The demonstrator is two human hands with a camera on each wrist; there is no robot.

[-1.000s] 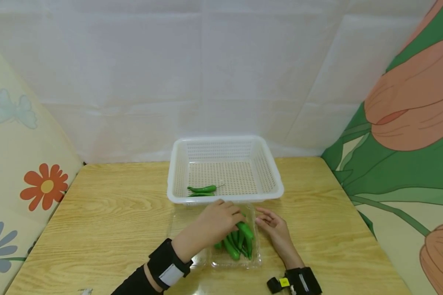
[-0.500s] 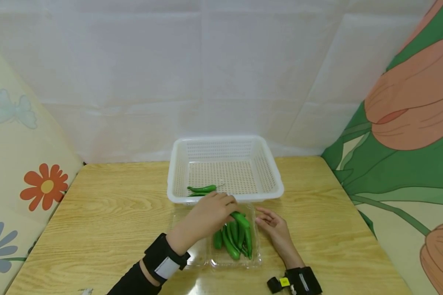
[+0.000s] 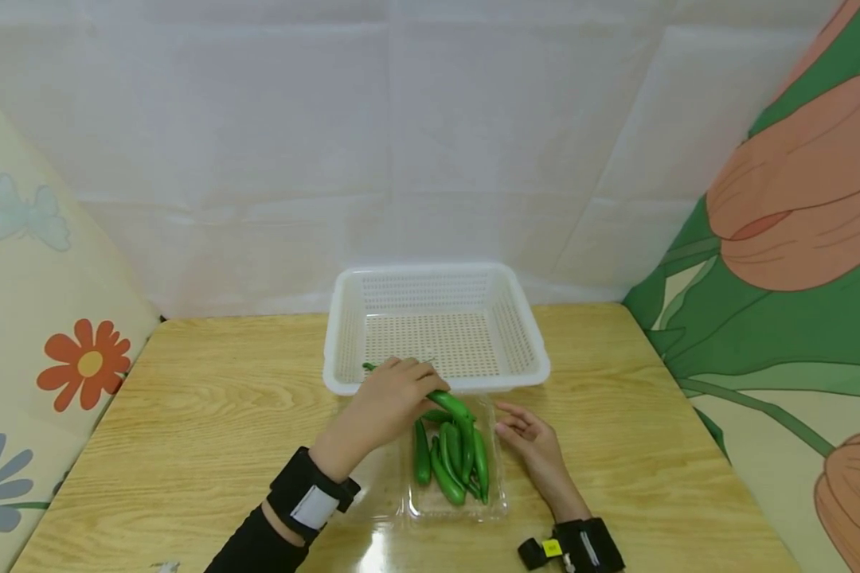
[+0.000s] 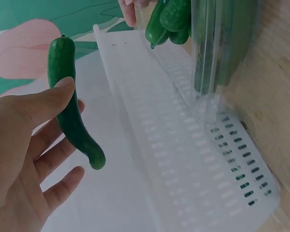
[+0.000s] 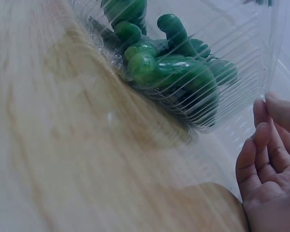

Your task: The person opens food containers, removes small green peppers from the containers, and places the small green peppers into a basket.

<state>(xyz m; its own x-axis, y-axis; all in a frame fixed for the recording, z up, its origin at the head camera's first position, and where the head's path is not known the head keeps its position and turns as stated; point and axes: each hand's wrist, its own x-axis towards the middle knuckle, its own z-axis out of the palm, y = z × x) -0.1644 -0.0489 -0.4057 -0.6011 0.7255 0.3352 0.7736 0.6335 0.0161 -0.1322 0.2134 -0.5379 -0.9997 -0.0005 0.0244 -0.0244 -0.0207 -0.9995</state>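
Note:
My left hand (image 3: 390, 398) pinches a green chili pepper (image 4: 67, 108) between thumb and fingers, above the near rim of the white basket. Below and to its right, more green peppers (image 3: 447, 477) lie in a clear plastic clamshell container (image 3: 498, 512). My right hand (image 3: 537, 454) is at the container's right side. In the right wrist view, its thumb and index finger pinch the container's rim (image 5: 267, 89). Part of a pepper (image 3: 369, 366) shows in the basket past my left hand, which hides the rest.
The white perforated basket (image 3: 430, 270) stands behind the container at the back of the wooden table (image 3: 222, 414). A white sheet (image 3: 294, 159) hangs behind. Printed panels flank the table, flowers (image 3: 89, 364) on the left and large tulips (image 3: 817, 159) on the right.
My left hand has lifted a pepper from the container and moved left and away from me to the basket's near rim. The right hand has stayed in place.

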